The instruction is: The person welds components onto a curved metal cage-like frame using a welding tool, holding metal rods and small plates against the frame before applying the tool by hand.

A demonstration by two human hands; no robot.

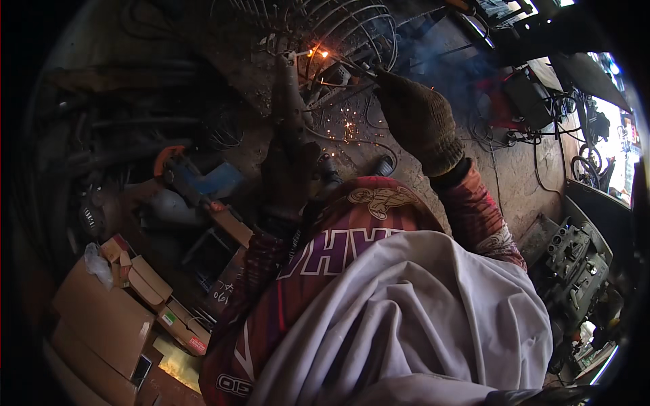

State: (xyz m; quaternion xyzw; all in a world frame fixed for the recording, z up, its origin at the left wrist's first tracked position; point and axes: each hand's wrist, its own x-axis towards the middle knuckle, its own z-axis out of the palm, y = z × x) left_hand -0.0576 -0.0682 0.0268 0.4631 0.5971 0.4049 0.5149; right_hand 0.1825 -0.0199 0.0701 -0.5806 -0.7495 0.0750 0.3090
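Note:
My right hand (423,125), in a thick brownish work glove, is closed around the grip of a welding electrode holder, mostly hidden by the glove. A thin rod runs from it toward a bright orange glow (321,54) at the top centre. My left hand (291,162), in deep shadow and seemingly gloved, is closed on a greyish metal pipe (288,88). The pipe's far end reaches up beside the glow. Behind stands a round cage of curved metal wires (359,30). Sparks (349,128) fall between my hands toward the floor.
Bluish smoke drifts right of the cage. Cables (535,135) trail near a dark box (528,98). Opened cardboard boxes (101,325) lie lower left, below an orange-and-blue tool (196,179). A greasy metal machine part (575,264) sits at right. A pale cloth (406,304) drapes over my front.

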